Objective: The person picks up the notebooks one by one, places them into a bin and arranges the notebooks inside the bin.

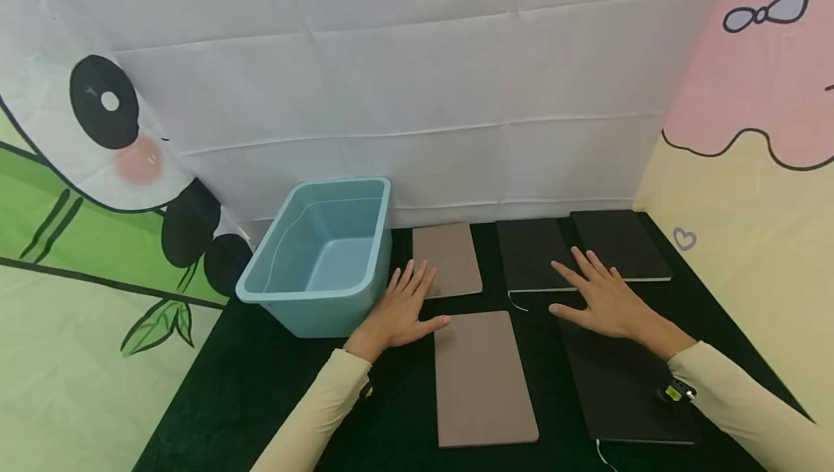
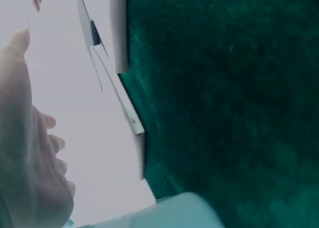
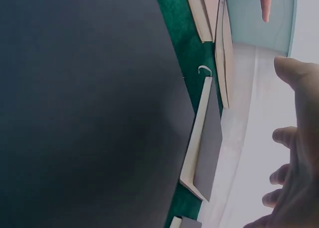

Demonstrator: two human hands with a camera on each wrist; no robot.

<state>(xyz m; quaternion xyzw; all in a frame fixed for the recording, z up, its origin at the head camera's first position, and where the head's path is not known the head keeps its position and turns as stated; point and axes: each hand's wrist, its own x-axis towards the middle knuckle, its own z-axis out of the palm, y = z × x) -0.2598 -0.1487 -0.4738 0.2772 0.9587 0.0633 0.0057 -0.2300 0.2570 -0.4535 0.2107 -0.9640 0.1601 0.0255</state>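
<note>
My left hand (image 1: 402, 310) has its fingers spread and holds nothing, between a light blue plastic tub (image 1: 309, 317) and two pinkish-beige notebooks. One beige notebook (image 1: 449, 258) lies farther off; the other (image 1: 485, 385) lies nearer, its top edge close to my left thumb. My right hand (image 1: 602, 300), also spread and holding nothing, overlaps three black notebooks in the head view: a near one (image 1: 625, 392), a back left one (image 1: 531, 255) and a back right one (image 1: 619, 240). In the right wrist view, the near black notebook (image 3: 89, 108) fills the left side, apart from my fingers (image 3: 286, 135).
A dark green cloth (image 1: 215, 392) covers the table under the tub and notebooks. Behind hangs a creased white sheet (image 1: 404, 81), with cartoon-printed cloths at left and right. White ribbon markers (image 1: 604, 457) stick out of two black notebooks. The tub looks empty.
</note>
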